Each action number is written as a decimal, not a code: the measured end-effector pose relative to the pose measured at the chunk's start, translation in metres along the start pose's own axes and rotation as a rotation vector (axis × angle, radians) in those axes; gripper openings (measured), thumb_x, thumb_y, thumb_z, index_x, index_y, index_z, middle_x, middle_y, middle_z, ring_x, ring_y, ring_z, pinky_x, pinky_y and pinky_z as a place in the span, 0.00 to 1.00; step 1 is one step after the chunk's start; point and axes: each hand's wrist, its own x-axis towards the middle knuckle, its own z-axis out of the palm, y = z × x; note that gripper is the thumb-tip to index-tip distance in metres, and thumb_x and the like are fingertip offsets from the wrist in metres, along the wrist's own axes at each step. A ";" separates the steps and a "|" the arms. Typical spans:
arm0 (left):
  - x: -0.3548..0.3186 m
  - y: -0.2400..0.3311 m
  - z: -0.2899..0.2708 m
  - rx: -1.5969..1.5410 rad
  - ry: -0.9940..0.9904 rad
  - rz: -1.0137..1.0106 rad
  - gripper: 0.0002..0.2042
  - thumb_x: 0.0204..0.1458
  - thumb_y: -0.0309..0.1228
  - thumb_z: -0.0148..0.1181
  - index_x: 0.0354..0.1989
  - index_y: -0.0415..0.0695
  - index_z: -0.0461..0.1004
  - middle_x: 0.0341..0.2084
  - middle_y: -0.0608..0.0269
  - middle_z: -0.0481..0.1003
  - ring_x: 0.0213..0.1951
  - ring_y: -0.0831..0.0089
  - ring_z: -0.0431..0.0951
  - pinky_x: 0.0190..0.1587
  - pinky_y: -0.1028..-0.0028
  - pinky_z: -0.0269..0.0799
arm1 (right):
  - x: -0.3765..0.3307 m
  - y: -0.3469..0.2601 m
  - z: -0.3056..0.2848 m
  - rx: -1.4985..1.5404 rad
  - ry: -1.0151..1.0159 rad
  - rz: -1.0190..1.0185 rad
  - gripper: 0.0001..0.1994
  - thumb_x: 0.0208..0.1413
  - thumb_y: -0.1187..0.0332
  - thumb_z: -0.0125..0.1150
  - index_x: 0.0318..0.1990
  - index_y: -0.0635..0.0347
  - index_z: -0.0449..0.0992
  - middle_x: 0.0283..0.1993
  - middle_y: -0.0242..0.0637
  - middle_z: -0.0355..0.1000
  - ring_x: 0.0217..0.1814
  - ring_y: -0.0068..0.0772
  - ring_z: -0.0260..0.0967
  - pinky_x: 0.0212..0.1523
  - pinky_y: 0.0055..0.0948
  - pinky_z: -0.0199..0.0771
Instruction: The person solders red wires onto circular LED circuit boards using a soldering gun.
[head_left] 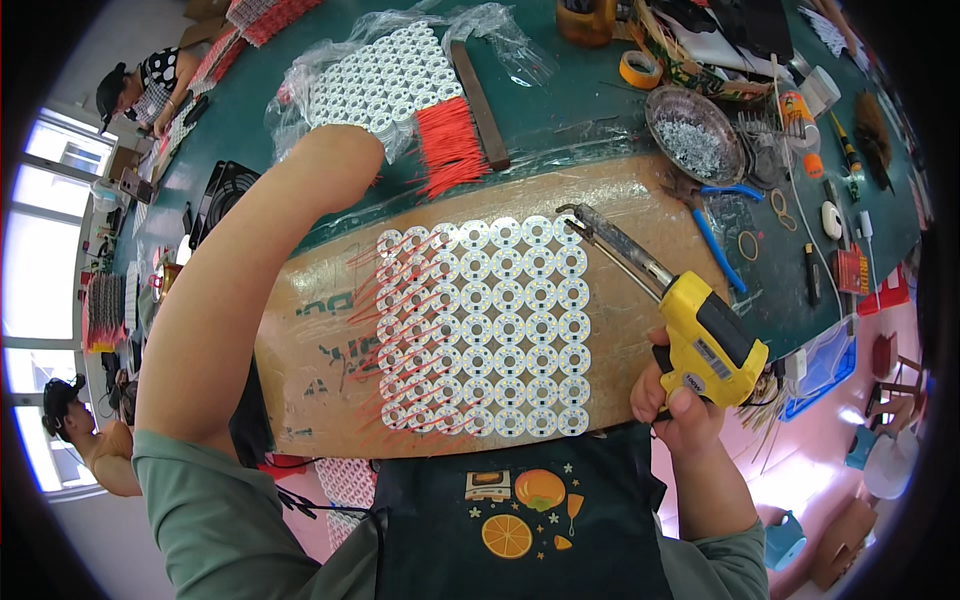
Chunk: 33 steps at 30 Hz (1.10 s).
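My right hand (685, 410) is closed around the grip of a yellow and black soldering gun (712, 340). The gun's metal tip reaches up and left to the top right corner of a grid of round white LED boards (509, 328). Thin red wires (400, 300) lie across the left columns of these boards. My left arm stretches forward, and the back of my left hand (350, 152) shows beside a stack of more round boards (375, 85); its fingers are hidden. A bundle of short red wires (450, 150) lies just right of that hand.
Under the grid is a brown board (310, 400) on the green table. A dark bar (480, 110) stands by the wire bundle. At the right are a metal dish (697, 135) of pale bits, blue-handled pliers (717, 245) and orange tape (640, 69). Other people sit at the left.
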 end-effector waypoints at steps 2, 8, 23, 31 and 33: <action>-0.005 -0.002 0.002 -0.030 0.023 -0.005 0.07 0.48 0.22 0.60 0.35 0.41 0.81 0.36 0.48 0.81 0.44 0.48 0.81 0.47 0.55 0.77 | 0.000 0.000 0.000 -0.011 0.023 -0.046 0.37 0.53 0.62 0.74 0.67 0.69 0.62 0.47 0.42 0.71 0.27 0.24 0.65 0.26 0.27 0.68; -0.036 0.008 -0.002 -0.385 0.257 0.055 0.05 0.53 0.24 0.58 0.35 0.40 0.80 0.36 0.49 0.79 0.42 0.49 0.79 0.46 0.56 0.73 | 0.003 -0.003 0.006 -0.053 0.016 -0.055 0.39 0.52 0.58 0.75 0.65 0.73 0.63 0.31 0.35 0.68 0.22 0.23 0.61 0.24 0.25 0.65; -0.166 0.165 0.042 -0.826 0.674 0.161 0.11 0.44 0.25 0.68 0.38 0.43 0.79 0.33 0.61 0.76 0.38 0.60 0.77 0.42 0.63 0.72 | -0.044 0.008 0.006 -0.265 -0.231 0.040 0.38 0.57 0.53 0.73 0.67 0.66 0.63 0.34 0.33 0.69 0.32 0.28 0.69 0.32 0.27 0.71; -0.183 0.184 0.072 -0.773 0.701 0.129 0.21 0.43 0.37 0.66 0.46 0.41 0.78 0.38 0.62 0.75 0.41 0.63 0.77 0.42 0.64 0.69 | -0.070 -0.006 -0.003 -0.610 -0.254 0.246 0.27 0.48 0.43 0.75 0.39 0.58 0.76 0.30 0.36 0.73 0.29 0.37 0.72 0.31 0.32 0.71; -0.183 0.185 0.075 -0.766 0.723 0.132 0.21 0.44 0.37 0.66 0.47 0.41 0.78 0.38 0.61 0.75 0.41 0.62 0.76 0.42 0.64 0.69 | -0.076 -0.016 -0.012 -0.551 -0.109 0.152 0.32 0.44 0.41 0.77 0.45 0.59 0.75 0.29 0.36 0.72 0.28 0.34 0.70 0.30 0.30 0.68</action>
